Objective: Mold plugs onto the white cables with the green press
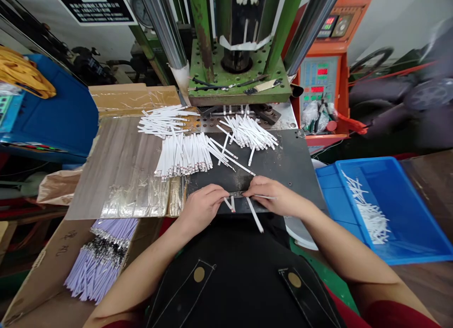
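My left hand (pixel 202 206) and my right hand (pixel 274 196) meet at the near edge of a dark metal work plate (pixel 283 163). Both pinch at a small metal fixture (pixel 238 194) lying between them. Short white cable pieces (pixel 230 204) hang down from under my left fingers. A longer white cable piece (pixel 255 215) slants down from under my right fingers. Piles of the same white cable pieces (pixel 186 154) lie just beyond my hands, with another pile (pixel 249 130) farther back.
A green press machine (pixel 240 68) with steel columns stands behind the plate. An orange control box (pixel 323 78) is at right. A blue bin (pixel 406 214) at right holds white cable pieces. A cardboard box (pixel 46 271) at lower left holds bundled lilac cables (pixel 101 259).
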`<act>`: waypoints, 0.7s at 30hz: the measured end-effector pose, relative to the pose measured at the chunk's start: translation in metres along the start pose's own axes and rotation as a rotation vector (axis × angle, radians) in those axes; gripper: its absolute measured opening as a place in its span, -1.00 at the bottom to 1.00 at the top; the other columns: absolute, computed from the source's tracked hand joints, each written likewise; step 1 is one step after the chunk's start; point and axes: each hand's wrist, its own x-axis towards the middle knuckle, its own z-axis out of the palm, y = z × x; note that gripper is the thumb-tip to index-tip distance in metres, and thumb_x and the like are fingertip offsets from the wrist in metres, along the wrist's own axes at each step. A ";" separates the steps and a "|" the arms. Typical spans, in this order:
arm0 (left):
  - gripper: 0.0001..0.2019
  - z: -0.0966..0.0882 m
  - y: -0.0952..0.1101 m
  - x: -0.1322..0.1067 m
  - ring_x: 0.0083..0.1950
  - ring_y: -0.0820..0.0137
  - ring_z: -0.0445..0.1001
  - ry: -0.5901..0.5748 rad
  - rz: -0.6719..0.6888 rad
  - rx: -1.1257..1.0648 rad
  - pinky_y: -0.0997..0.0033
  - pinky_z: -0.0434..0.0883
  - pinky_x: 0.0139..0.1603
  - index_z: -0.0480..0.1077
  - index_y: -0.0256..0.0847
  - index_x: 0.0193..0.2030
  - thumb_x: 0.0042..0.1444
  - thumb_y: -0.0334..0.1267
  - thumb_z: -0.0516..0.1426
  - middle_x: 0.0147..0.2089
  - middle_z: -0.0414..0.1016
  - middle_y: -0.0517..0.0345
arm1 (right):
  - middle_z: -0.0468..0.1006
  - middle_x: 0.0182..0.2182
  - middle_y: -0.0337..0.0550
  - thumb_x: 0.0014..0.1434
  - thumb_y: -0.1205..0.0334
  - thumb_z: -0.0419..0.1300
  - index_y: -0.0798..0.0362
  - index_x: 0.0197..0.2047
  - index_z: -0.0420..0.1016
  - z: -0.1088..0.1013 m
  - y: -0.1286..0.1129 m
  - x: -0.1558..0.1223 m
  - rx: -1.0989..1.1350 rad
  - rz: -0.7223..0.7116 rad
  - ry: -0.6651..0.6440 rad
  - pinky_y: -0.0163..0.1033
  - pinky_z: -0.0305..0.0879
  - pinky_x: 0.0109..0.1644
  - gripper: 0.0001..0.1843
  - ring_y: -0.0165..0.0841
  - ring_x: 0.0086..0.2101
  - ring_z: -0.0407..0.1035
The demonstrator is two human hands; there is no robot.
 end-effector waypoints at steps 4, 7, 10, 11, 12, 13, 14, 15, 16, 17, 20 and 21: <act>-0.77 0.005 0.004 -0.003 -0.23 0.43 0.62 0.089 -0.034 -0.070 0.50 0.53 -0.19 0.53 -0.18 -0.24 0.26 -0.48 0.06 -0.24 0.64 0.10 | 0.55 -0.17 -0.06 0.32 0.44 0.00 0.02 0.04 0.59 -0.030 0.003 0.006 0.091 0.043 -0.234 -0.27 0.40 -0.05 -0.60 -0.36 -0.17 0.46; -0.79 0.007 0.006 -0.006 -0.24 0.44 0.62 0.131 -0.035 -0.093 0.50 0.53 -0.20 0.52 -0.17 -0.25 0.28 -0.46 0.07 -0.26 0.64 0.11 | 0.61 -0.12 -0.09 0.32 0.46 -0.04 -0.01 0.03 0.60 -0.042 0.001 0.011 0.076 0.062 -0.288 -0.26 0.40 -0.03 -0.56 -0.35 -0.14 0.50; -0.79 0.009 0.007 -0.008 -0.22 0.43 0.63 0.150 -0.028 -0.102 0.50 0.54 -0.17 0.52 -0.18 -0.24 0.28 -0.46 0.07 -0.25 0.65 0.09 | 0.65 -0.14 -0.16 0.34 0.42 -0.05 -0.05 -0.04 0.62 -0.043 -0.005 0.020 0.045 0.080 -0.246 -0.26 0.38 -0.04 -0.58 -0.35 -0.16 0.52; -0.80 0.009 0.008 -0.008 -0.21 0.43 0.63 0.152 -0.030 -0.098 0.49 0.54 -0.16 0.52 -0.17 -0.24 0.28 -0.46 0.08 -0.24 0.65 0.09 | 0.65 -0.17 -0.17 0.35 0.40 -0.02 -0.04 -0.07 0.61 -0.041 -0.009 0.025 0.027 0.067 -0.234 -0.26 0.38 -0.06 -0.63 -0.35 -0.18 0.52; -0.81 0.010 0.008 -0.008 -0.21 0.42 0.63 0.153 -0.035 -0.091 0.49 0.54 -0.15 0.52 -0.17 -0.24 0.27 -0.46 0.09 -0.24 0.65 0.10 | 0.65 -0.20 -0.17 0.34 0.36 0.05 -0.03 -0.10 0.61 -0.038 -0.014 0.030 -0.002 0.044 -0.238 -0.26 0.37 -0.09 -0.71 -0.34 -0.20 0.51; -0.82 0.010 0.008 -0.008 -0.21 0.42 0.63 0.152 -0.041 -0.081 0.49 0.54 -0.14 0.51 -0.17 -0.24 0.26 -0.46 0.10 -0.25 0.65 0.10 | 0.64 -0.24 -0.17 0.31 0.31 0.15 -0.01 -0.13 0.61 -0.034 -0.019 0.037 -0.048 0.018 -0.257 -0.26 0.35 -0.14 -0.81 -0.32 -0.22 0.50; -0.83 0.010 0.009 -0.008 -0.21 0.43 0.63 0.148 -0.046 -0.073 0.49 0.54 -0.15 0.51 -0.17 -0.24 0.26 -0.45 0.11 -0.25 0.64 0.11 | 0.62 -0.27 -0.16 0.27 0.26 0.24 0.02 -0.17 0.60 -0.029 -0.024 0.043 -0.115 -0.005 -0.289 -0.26 0.32 -0.19 -0.89 -0.30 -0.24 0.49; -0.84 0.010 0.009 -0.008 -0.22 0.43 0.63 0.144 -0.048 -0.068 0.50 0.54 -0.15 0.51 -0.17 -0.24 0.26 -0.45 0.12 -0.25 0.64 0.12 | 0.61 -0.30 -0.14 0.21 0.21 0.32 0.04 -0.21 0.59 -0.024 -0.029 0.049 -0.200 -0.024 -0.320 -0.25 0.29 -0.23 -0.90 -0.28 -0.26 0.48; -0.84 0.010 0.008 -0.008 -0.23 0.44 0.63 0.139 -0.050 -0.067 0.51 0.54 -0.15 0.50 -0.17 -0.24 0.27 -0.45 0.11 -0.26 0.64 0.13 | 0.59 -0.33 -0.13 0.19 0.19 0.35 0.07 -0.24 0.58 -0.018 -0.034 0.054 -0.295 -0.041 -0.339 -0.24 0.25 -0.26 -0.87 -0.26 -0.27 0.46; -0.84 0.010 0.008 -0.008 -0.23 0.45 0.63 0.134 -0.052 -0.070 0.51 0.54 -0.15 0.50 -0.17 -0.24 0.28 -0.44 0.11 -0.25 0.64 0.13 | 0.58 -0.35 -0.11 0.20 0.20 0.34 0.09 -0.26 0.57 -0.013 -0.038 0.057 -0.382 -0.060 -0.346 -0.23 0.21 -0.27 -0.87 -0.25 -0.28 0.45; -0.84 0.008 0.004 -0.010 -0.18 0.44 0.64 0.108 -0.047 -0.082 0.52 0.55 -0.10 0.49 -0.17 -0.24 0.29 -0.44 0.10 -0.22 0.65 0.13 | 0.55 -0.39 -0.11 0.32 0.32 0.19 0.12 -0.24 0.55 -0.002 -0.042 0.058 -0.527 -0.148 -0.317 -0.20 0.14 -0.27 -0.88 -0.26 -0.30 0.39; -0.84 0.007 0.002 -0.012 -0.15 0.44 0.64 0.096 -0.041 -0.087 0.51 0.55 -0.07 0.49 -0.17 -0.24 0.28 -0.43 0.10 -0.20 0.66 0.13 | 0.54 -0.40 -0.12 0.33 0.35 0.15 0.11 -0.23 0.55 0.000 -0.042 0.056 -0.542 -0.172 -0.303 -0.20 0.12 -0.27 -0.86 -0.28 -0.31 0.37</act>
